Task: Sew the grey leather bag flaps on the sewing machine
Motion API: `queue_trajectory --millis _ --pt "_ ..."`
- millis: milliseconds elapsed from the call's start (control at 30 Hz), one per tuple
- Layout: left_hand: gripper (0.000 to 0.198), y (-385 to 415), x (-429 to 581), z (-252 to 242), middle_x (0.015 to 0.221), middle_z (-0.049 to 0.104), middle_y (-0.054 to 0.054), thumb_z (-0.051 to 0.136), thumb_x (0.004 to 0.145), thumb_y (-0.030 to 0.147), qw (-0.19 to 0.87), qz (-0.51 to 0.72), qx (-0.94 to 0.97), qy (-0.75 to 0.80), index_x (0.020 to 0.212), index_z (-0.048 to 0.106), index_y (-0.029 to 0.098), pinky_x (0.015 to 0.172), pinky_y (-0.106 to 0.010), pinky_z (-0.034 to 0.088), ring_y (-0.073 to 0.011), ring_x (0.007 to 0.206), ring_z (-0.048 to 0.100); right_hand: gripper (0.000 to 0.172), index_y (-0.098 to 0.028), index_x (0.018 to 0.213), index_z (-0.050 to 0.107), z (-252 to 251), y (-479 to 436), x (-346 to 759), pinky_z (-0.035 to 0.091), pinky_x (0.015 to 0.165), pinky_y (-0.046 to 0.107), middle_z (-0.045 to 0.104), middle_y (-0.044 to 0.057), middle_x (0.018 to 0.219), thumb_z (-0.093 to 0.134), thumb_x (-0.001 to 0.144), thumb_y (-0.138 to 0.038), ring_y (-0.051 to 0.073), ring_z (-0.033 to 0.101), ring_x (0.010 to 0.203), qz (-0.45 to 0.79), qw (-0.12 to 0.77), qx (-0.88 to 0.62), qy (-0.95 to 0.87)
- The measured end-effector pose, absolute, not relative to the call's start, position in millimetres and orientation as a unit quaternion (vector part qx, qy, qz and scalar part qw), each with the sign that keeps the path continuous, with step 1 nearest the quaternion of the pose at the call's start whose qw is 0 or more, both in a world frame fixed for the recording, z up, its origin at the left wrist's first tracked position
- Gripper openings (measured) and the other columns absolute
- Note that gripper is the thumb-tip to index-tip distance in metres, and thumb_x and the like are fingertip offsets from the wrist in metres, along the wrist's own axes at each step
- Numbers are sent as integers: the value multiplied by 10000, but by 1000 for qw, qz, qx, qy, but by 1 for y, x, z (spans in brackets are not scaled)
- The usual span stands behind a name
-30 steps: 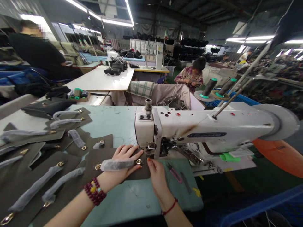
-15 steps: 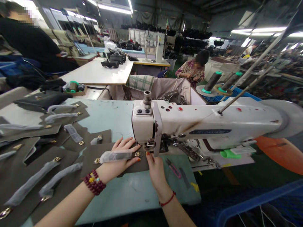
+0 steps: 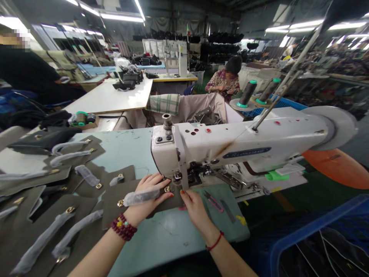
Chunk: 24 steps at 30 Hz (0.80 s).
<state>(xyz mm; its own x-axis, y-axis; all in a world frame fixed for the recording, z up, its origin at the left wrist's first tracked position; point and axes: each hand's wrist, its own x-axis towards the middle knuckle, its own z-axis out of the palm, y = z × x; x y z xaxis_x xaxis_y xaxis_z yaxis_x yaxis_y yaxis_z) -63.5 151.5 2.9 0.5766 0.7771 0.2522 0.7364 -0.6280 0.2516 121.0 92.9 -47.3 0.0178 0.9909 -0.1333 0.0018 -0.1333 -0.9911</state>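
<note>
A dark grey bag panel point(image 3: 111, 198) lies at the head of a white sewing machine point(image 3: 230, 144), its far edge by the stitching area. My left hand point(image 3: 148, 207) rests flat on the panel with fingers spread. Across the back of that hand runs a plastic-wrapped handle point(image 3: 141, 198), fixed to the panel by gold-coloured fittings. My right hand point(image 3: 196, 209) pinches the panel's right end between thumb and fingers, just in front of the machine head. The needle tip is hidden. Pink-handled thread snips point(image 3: 215, 202) lie to the right of my right hand.
More grey panels with wrapped handles point(image 3: 80, 234) overlap at the left. A blue crate point(image 3: 276, 246) stands at lower right. Behind the machine are thread cones point(image 3: 248, 93) and a cloth-lined bin point(image 3: 198, 104). One person point(image 3: 225, 80) sits beyond; another point(image 3: 29, 73) is at far left.
The view has swung to the right, so the machine appears farther left. My hands and the panel sit slightly farther right relative to the machine head. Both hands keep their hold.
</note>
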Motion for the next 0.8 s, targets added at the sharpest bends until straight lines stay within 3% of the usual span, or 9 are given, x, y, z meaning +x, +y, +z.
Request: queue_trajectory --millis 67,167,400,600,800 --pt "366 153 -65 0 1140 632 -58 550 841 508 84 174 879 436 1081 652 251 953 -397 406 -239 1086 545 451 -154 861 640 -49 84 127 478 536 249 659 45 771 452 882 -563 158 624 577 617 469 -488 -400" --pt "400 154 -65 -2 1094 649 -58 546 835 526 112 169 870 450 1089 656 236 938 -385 423 -235 1049 562 459 -142 877 639 -51 73 132 500 574 260 690 71 748 477 874 -571 184 671 638 666 475 -462 -343" --pt "390 155 -65 -1 1053 664 -49 541 836 533 129 168 861 462 1062 679 247 928 -380 431 -232 1009 580 424 -139 934 668 -52 73 129 497 547 238 705 80 805 563 841 -540 210 689 726 617 474 -465 -422" --pt "390 156 -68 -6 1161 634 -61 552 824 541 150 166 848 481 1051 685 253 982 -389 402 -246 1088 559 395 -130 870 675 -60 79 124 491 521 230 711 80 744 568 849 -510 222 698 704 603 472 -485 -423" --pt "379 156 -67 1 1133 647 -53 548 831 534 154 169 855 466 1048 681 252 982 -375 392 -229 1084 555 426 -115 874 678 -65 80 121 476 509 215 724 101 766 552 854 -521 209 699 674 608 472 -486 -415"
